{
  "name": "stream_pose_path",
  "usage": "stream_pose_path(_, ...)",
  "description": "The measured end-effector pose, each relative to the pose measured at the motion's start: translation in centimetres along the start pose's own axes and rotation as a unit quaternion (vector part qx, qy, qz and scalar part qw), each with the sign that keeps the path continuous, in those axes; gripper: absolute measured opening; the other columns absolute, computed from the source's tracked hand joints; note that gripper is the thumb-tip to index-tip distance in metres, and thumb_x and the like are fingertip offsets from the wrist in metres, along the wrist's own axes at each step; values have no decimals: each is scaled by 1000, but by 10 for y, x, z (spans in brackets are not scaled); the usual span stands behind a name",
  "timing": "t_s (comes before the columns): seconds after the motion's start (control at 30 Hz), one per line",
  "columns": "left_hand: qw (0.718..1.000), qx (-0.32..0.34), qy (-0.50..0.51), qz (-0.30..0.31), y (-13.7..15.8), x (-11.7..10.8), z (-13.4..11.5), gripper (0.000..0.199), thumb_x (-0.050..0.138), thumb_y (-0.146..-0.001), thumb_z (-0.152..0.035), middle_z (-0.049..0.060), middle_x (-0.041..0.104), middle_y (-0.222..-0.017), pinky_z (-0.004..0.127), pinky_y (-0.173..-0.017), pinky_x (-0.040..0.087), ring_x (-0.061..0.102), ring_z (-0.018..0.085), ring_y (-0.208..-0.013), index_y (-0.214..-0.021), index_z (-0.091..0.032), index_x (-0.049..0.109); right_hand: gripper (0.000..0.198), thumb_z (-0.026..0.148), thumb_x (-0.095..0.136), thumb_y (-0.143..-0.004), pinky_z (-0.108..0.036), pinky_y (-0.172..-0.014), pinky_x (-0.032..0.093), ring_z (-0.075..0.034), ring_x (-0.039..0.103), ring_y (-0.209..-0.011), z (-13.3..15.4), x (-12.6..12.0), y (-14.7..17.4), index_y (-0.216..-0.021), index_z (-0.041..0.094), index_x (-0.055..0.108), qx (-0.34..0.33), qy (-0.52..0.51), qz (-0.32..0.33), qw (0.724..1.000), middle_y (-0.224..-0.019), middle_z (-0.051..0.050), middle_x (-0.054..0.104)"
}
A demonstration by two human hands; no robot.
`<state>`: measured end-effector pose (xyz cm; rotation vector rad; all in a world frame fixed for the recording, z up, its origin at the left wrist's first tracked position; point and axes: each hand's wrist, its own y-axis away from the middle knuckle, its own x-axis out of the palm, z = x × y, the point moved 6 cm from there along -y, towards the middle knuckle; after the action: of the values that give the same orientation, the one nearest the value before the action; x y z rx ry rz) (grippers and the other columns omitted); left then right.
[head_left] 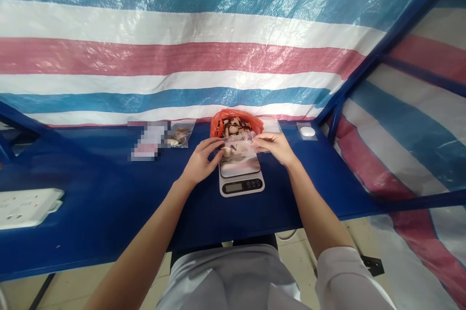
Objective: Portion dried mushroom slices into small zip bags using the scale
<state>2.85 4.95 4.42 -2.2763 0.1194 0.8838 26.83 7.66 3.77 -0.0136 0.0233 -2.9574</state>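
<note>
A clear plastic bag (238,147) with several pale dried slices in it is held over the metal plate of a small white digital scale (241,185). My left hand (204,158) pinches the bag's left edge, thumb and fingers closed on it. At the upper right corner of the bag, my right hand (274,147) grips the plastic between thumb and fingers. Just behind the scale sits an orange-red plastic bag (218,123), open at the top, full of dark-edged dried slices (235,126). Whether the clear bag rests on the plate, I cannot tell.
On the blue table (109,188), a filled clear bag (180,134) lies left of the scale beside a blurred-out item (149,141). A white power strip (29,208) is at the far left, a white round object (307,131) at the right. Striped sheeting (182,57) rises behind.
</note>
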Motion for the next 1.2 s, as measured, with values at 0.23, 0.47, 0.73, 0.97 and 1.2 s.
stream_pose_path(0.23,1000,-6,-17,20,11,11,3,48,53,-96,-42,15,57,-144,50,-116,42,52,28,-136,-139,-19,58,42,52,89,-57,-39,-77,64,-21,73,-76,-17,-18,5,-79,19,79,13,-12,-49,999,-79,-4,76)
stream_pose_path(0.47,999,23,-44,3,9,13,2,47,52,-97,-38,15,56,-146,52,-117,39,49,28,-140,-141,-21,55,38,51,86,-64,-39,-78,64,-22,74,-81,-23,-29,4,-84,19,80,-2,24,-43,999,-83,-4,76)
stream_pose_path(0.73,996,63,-58,31,3,19,-4,40,51,-97,-36,11,60,-143,56,-115,39,46,30,-142,-134,-24,61,42,51,88,-59,-38,-77,64,-21,73,-77,-29,-28,3,-84,18,80,32,43,-38,998,-81,-4,76)
stream_pose_path(0.97,995,73,-63,21,3,18,-6,39,51,-99,-37,12,60,-142,53,-115,40,48,29,-140,-133,-21,62,43,52,83,-67,-35,-76,63,-22,73,-82,-25,-33,8,-91,17,79,31,84,-36,995,-89,-6,76)
stream_pose_path(1.2,996,12,-92,-13,18,-5,12,42,46,-101,-39,14,62,-139,49,-116,41,52,27,-137,-135,-18,61,27,46,69,-86,-39,-88,59,-26,73,-98,-5,-59,28,-98,24,78,-103,340,-117,927,-105,-4,78)
